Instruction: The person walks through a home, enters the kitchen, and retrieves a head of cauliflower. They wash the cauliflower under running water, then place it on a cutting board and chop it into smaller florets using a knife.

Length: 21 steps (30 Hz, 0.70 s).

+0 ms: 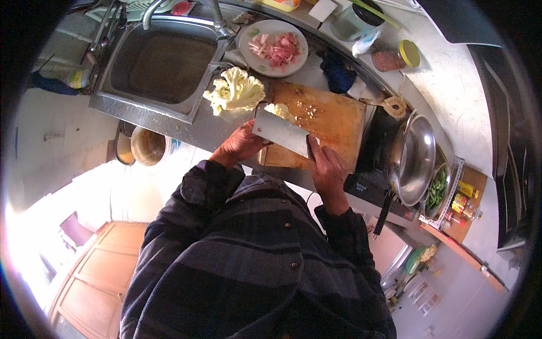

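Observation:
My right hand (329,169) grips the dark handle of a broad cleaver (281,134), its flat steel blade facing up over the left part of a wooden cutting board (334,114). At the blade's far end is my left hand (243,145); the blade hides its fingertips, so I cannot tell what they hold. Just beyond the blade lie cut cauliflower pieces (279,111), partly covered by it. Small white crumbs (305,111) are scattered on the board. A large piece of cauliflower (235,91) rests on the counter at the board's left edge.
Behind the board stands a plate (296,68) of sliced raw meat (284,50). A steel sink (161,63) with a faucet (218,21) is at left. On the right are a metal bowl (417,156), a pan handle (383,214), a scrub brush (394,106) and a bowl of greens (437,190).

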{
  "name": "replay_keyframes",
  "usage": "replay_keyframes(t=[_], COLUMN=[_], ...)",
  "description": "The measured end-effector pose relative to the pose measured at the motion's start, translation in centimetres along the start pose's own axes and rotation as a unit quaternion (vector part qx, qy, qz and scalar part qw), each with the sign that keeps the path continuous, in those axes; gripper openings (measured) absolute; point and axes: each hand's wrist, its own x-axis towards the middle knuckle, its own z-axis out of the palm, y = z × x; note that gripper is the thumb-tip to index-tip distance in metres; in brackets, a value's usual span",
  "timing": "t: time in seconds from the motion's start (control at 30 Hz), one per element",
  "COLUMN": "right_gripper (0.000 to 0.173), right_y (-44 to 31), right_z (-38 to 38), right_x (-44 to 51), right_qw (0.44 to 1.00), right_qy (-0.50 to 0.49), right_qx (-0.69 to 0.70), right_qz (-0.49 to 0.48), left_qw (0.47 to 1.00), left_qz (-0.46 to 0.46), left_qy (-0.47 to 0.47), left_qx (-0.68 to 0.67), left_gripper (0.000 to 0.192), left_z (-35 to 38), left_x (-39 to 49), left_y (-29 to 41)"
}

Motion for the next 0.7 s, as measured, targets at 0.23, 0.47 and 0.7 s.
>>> replay_keyframes(t=[0.23, 0.47, 0.7], right_gripper=[0.048, 0.034, 0.033], right_y=[1.2, -0.1, -1.1], right_z=[2.5, 0.9, 0.9], right_x=[-2.0, -1.4, -1.0], right_qw=[0.989, 0.973, 0.979], right_qy=[-0.049, 0.071, 0.043], right_qx=[0.061, 0.174, 0.193], right_qz=[0.125, 0.131, 0.057], left_qw=[0.998, 0.986, 0.964], left_qz=[-0.036, -0.005, 0.078], left_qy=[-0.040, -0.058, -0.087], left_qx=[-0.034, -0.157, -0.237], left_gripper=[0.035, 0.061, 0.067], left_z=[-0.5, 0.8, -0.9], left_x=[0.2, -1.1, -2.1], left_y=[0.6, 2.1, -1.4])
